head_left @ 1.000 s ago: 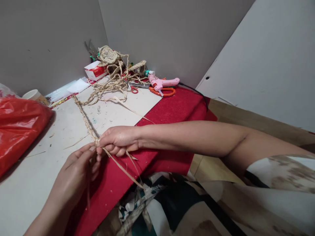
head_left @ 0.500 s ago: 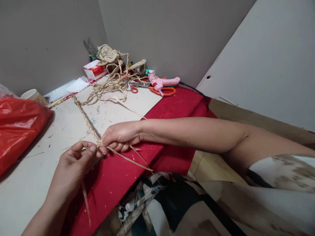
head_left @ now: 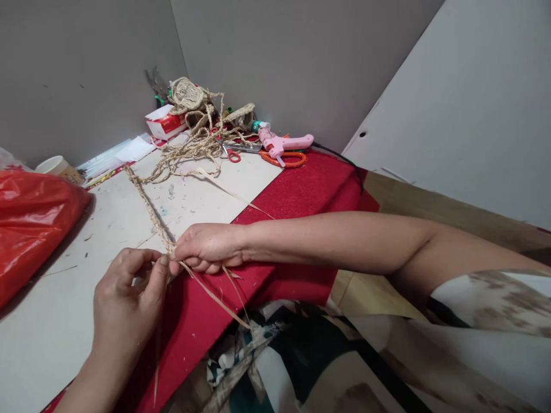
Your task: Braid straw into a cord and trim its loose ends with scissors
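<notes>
A plaited straw braid (head_left: 148,209) runs across the pale board to its working end, where both hands meet. My left hand (head_left: 131,292) pinches that end between thumb and fingertips. Right beside it, my right hand (head_left: 209,246) is closed on the braid, thumb on top and the other fingers curled under. Loose straw strands (head_left: 215,298) trail from beneath the right hand toward the lap, and another thin strand hangs below the left hand. The exact crossing of the strands is hidden by the fingertips.
Behind lies a heap of braided straw cord (head_left: 193,146) with red-handled scissors (head_left: 233,156), orange-handled scissors (head_left: 293,160) and a pink glue gun (head_left: 286,143). A red plastic bag (head_left: 38,223) and a paper cup (head_left: 60,167) stand left. Red cloth (head_left: 318,183) covers the table edge.
My right hand and forearm have shifted slightly down, staying on the braid. The left hand has turned a little more upright. The loose strands have swung down toward the lap.
</notes>
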`<action>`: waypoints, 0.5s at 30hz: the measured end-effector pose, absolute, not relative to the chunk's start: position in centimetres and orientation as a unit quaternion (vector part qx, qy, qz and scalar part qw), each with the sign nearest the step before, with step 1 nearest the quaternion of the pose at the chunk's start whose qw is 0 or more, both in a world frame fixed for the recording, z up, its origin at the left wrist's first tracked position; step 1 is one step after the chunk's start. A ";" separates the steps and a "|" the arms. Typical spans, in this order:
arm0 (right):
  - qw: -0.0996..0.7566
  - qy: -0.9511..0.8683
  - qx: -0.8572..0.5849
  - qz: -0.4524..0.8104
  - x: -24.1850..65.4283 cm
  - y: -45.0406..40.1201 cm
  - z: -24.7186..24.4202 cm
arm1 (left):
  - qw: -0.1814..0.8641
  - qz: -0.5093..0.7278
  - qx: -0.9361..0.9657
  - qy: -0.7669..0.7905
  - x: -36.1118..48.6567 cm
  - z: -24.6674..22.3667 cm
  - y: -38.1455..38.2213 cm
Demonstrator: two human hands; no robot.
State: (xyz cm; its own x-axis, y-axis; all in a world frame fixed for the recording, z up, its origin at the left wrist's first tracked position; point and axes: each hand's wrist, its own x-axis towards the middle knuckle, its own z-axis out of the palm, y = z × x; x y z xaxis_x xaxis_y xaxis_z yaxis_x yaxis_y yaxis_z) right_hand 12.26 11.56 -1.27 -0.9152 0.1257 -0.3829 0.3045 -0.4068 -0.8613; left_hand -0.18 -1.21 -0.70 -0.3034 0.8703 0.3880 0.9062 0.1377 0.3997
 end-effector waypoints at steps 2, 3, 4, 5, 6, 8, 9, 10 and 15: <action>0.047 0.543 0.203 -0.813 12.3 11.4 -1.2 | -0.010 -0.295 -0.562 -0.773 -0.1 -0.5 -1.4; 0.046 0.542 0.202 -0.814 12.3 11.4 -1.3 | -0.038 -0.304 -0.541 -0.783 -0.1 -0.4 -1.4; 0.046 0.541 0.200 -0.816 12.3 11.5 -1.4 | -0.065 -0.317 -0.519 -0.792 -0.2 -0.2 -1.3; 0.048 0.538 0.196 -0.818 12.3 11.6 -1.4 | -0.093 -0.334 -0.496 -0.796 -0.3 0.0 -1.2; 0.052 0.536 0.190 -0.821 12.3 11.7 -1.5 | -0.125 -0.358 -0.472 -0.796 -0.3 0.1 -1.0; 0.061 0.532 0.173 -0.827 12.2 11.9 -1.7 | -0.211 -0.414 -0.411 -0.784 -0.5 0.3 -0.6; 0.067 0.531 0.164 -0.829 12.1 12.0 -1.8 | -0.266 -0.440 -0.375 -0.771 -0.5 0.3 -0.4; 0.073 0.532 0.158 -0.829 12.1 12.1 -1.8 | -0.321 -0.462 -0.340 -0.754 -0.6 0.2 -0.2; 0.086 0.549 0.159 -0.816 11.8 12.5 -1.4 | -0.518 -0.454 -0.274 -0.671 -1.0 -0.7 0.2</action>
